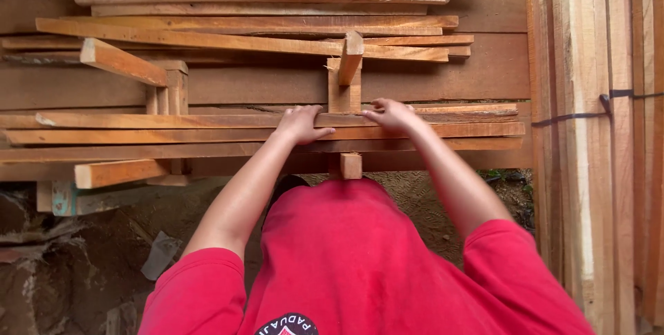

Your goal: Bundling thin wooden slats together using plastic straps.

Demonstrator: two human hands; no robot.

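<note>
The person is pressing both hands onto a long plank lying across the near edge of the stacked timber. The left hand is curling its fingers over the plank's far edge; the right hand is gripping it the same way, just beside an upright wooden block. It looks like the gripping stage; moving the plank would call for an even pull from both hands.

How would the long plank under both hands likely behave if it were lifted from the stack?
The plank looks thin and very long, so it may flex and feel end-heavy. Its rough sawn face probably grips rather than slips. The left hand and right hand sit near the middle, which should balance it.
</note>
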